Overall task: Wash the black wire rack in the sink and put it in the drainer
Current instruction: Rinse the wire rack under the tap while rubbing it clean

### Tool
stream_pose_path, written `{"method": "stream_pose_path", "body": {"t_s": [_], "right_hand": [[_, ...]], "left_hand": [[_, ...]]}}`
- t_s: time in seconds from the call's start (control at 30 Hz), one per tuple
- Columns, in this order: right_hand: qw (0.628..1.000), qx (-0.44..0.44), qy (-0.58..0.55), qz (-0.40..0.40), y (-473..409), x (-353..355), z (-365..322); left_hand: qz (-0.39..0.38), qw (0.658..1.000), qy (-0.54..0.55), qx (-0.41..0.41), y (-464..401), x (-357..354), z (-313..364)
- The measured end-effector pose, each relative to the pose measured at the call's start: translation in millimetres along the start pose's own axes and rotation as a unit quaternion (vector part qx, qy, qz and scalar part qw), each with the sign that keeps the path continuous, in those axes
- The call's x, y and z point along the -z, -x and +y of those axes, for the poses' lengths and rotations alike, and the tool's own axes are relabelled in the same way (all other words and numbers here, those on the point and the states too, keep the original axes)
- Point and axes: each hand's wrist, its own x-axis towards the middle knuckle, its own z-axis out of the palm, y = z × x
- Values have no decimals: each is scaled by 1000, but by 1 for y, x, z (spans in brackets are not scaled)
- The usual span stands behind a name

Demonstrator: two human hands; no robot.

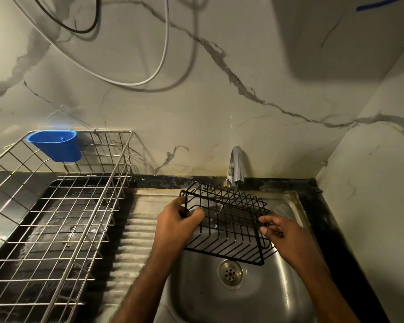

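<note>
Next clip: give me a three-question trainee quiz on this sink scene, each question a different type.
1. True or false: the black wire rack already sits in the drainer.
2. Which holds the rack? A) left hand only B) right hand only C) both hands
3. Fill in: a blue ___ hangs on the drainer's back rim.

Key:
1. False; it is held over the sink, under the tap.
2. C
3. cup
</note>
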Motion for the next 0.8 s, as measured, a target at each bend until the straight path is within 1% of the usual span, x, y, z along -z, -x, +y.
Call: {"method": "stream_pose_path", "body": {"t_s": [0.53,0.67,0.8], "right_hand": [[1000,-4,-27,-13,-1,-2,4],[998,4,-57,-17,-4,-7,7],[998,16,-58,-19,-6,-12,9]], "left_hand": [[6,999,-32,2,2,3,15],[19,999,-35,-2,1,7,16],[26,999,-40,-2,-2,11,15]]}}
